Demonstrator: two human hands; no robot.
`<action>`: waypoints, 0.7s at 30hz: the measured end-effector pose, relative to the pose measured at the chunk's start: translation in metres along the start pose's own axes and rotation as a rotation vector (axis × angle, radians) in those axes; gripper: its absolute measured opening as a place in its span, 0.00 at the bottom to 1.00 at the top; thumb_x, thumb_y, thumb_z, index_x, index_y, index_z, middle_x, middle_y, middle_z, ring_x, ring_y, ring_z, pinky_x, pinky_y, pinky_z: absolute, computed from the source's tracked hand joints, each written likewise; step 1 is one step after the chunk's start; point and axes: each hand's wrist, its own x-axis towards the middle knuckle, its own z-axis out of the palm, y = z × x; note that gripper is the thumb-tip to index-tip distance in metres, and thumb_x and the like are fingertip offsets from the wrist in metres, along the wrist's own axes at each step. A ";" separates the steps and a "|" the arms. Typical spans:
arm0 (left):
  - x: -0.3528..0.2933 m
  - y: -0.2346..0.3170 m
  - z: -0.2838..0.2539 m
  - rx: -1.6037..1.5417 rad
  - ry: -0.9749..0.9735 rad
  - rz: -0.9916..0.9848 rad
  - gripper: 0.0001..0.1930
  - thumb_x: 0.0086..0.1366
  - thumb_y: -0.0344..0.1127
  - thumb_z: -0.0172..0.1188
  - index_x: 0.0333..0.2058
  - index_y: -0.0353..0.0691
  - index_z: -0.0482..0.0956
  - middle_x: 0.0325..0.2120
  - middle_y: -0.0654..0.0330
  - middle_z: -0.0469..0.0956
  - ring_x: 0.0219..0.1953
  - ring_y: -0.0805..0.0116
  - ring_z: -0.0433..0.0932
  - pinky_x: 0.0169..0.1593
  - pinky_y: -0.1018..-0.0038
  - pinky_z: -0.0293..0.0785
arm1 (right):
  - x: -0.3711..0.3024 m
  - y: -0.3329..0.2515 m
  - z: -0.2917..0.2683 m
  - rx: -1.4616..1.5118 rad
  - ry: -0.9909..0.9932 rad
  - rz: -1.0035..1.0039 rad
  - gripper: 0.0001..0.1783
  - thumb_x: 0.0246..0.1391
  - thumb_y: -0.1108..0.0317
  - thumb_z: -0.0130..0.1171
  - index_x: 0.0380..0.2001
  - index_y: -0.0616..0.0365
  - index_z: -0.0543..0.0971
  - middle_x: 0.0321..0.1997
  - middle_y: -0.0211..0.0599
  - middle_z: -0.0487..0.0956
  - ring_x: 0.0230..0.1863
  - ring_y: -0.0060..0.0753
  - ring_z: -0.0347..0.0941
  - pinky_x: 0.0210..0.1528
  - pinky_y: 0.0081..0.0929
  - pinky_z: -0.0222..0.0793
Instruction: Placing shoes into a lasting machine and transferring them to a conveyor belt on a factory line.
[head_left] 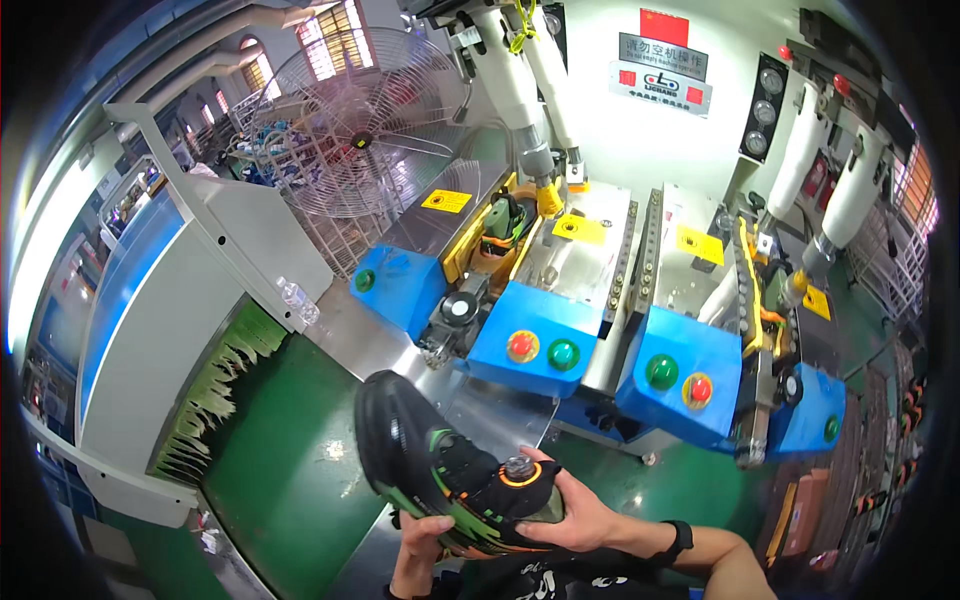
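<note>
A black shoe (408,445) with green and orange trim is held up at the lower middle, its toe tilted up and to the left. My right hand (568,512) grips it round the heel end, thumb along the collar. From below, my left hand (424,532) clasps its side near the midfoot, with the thumb showing. A dark round knob (519,467) with an orange ring sits at the shoe's ankle opening. Past the shoe, a second black, green and orange shoe (508,222) sits clamped between yellow pads in the left machine station.
Blue control boxes (535,345) with red and green buttons front the pressing machine. White press cylinders (505,75) hang above it. A large caged fan (350,120) stands behind. To the left is a grey conveyor housing (170,330) with a fringed opening; a plastic bottle (298,300) stands beside it.
</note>
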 end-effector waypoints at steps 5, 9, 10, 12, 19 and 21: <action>0.053 -0.018 0.042 0.090 0.045 -0.101 0.26 0.56 0.37 0.56 0.52 0.28 0.69 0.40 0.52 0.78 0.39 0.61 0.80 0.45 0.67 0.79 | 0.007 0.012 -0.063 0.092 0.058 0.217 0.36 0.45 0.66 0.69 0.56 0.63 0.65 0.51 0.37 0.74 0.52 0.27 0.69 0.58 0.29 0.64; 0.195 -0.006 0.038 0.034 -0.011 0.085 0.35 0.63 0.38 0.55 0.63 0.31 0.51 0.59 0.48 0.64 0.58 0.59 0.69 0.58 0.71 0.69 | 0.034 0.010 -0.086 0.277 0.252 0.138 0.34 0.43 0.69 0.69 0.54 0.63 0.67 0.50 0.36 0.75 0.50 0.27 0.70 0.56 0.29 0.66; 0.252 -0.007 0.027 0.147 0.001 0.127 0.38 0.62 0.37 0.56 0.65 0.32 0.46 0.62 0.48 0.60 0.60 0.59 0.66 0.61 0.70 0.66 | 0.044 0.006 -0.090 0.273 0.327 0.118 0.34 0.43 0.70 0.69 0.54 0.63 0.67 0.50 0.36 0.75 0.50 0.28 0.71 0.56 0.30 0.66; 0.361 -0.009 0.036 0.536 0.025 0.125 0.40 0.59 0.33 0.60 0.64 0.33 0.47 0.57 0.48 0.66 0.58 0.59 0.69 0.60 0.69 0.66 | 0.060 -0.018 -0.096 0.112 0.410 0.088 0.34 0.46 0.70 0.60 0.58 0.64 0.66 0.53 0.40 0.73 0.53 0.37 0.69 0.57 0.32 0.63; 0.578 -0.055 0.054 1.305 -0.195 0.155 0.31 0.47 0.27 0.58 0.53 0.28 0.66 0.43 0.44 0.75 0.47 0.52 0.76 0.51 0.67 0.71 | 0.080 -0.028 -0.093 -0.007 0.607 0.339 0.37 0.39 0.62 0.69 0.54 0.65 0.68 0.48 0.39 0.75 0.49 0.33 0.70 0.54 0.33 0.65; 0.588 -0.047 0.050 0.896 -0.313 -0.045 0.26 0.42 0.23 0.60 0.45 0.33 0.72 0.32 0.54 0.77 0.36 0.61 0.76 0.41 0.67 0.73 | 0.096 -0.035 -0.089 -0.044 0.640 0.407 0.37 0.38 0.64 0.68 0.54 0.65 0.67 0.48 0.39 0.74 0.49 0.33 0.71 0.54 0.32 0.66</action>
